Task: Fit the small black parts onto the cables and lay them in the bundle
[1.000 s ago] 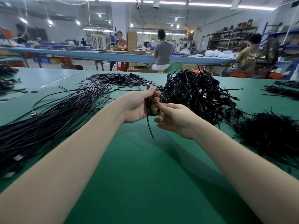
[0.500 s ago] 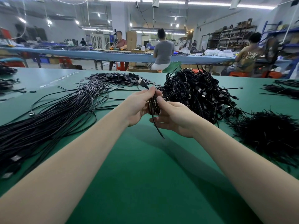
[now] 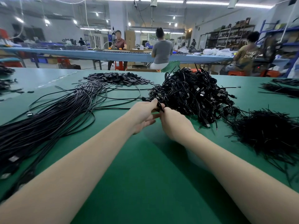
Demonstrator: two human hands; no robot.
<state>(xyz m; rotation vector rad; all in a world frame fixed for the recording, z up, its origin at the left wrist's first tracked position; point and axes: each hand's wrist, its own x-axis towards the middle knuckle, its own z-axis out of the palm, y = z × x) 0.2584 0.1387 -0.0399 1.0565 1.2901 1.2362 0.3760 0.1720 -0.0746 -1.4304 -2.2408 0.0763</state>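
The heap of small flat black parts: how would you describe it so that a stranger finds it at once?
Start on the green table and look to its far edge. There, beyond the long straight black cables and left of the tangled black cable heap, lies the low heap of small flat black parts. Alone among the black piles, it holds short rectangular pieces, not wires.

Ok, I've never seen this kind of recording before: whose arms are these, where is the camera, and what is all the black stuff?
No machine here: a person wears a camera on the head, looking down at their own bare arms. The left hand and right hand together pinch one black cable over a green table. On it lie long straight cables on the left, a heap of small black parts farther back, a tangled cable pile ahead and thin black strands on the right. Other workers sit behind.
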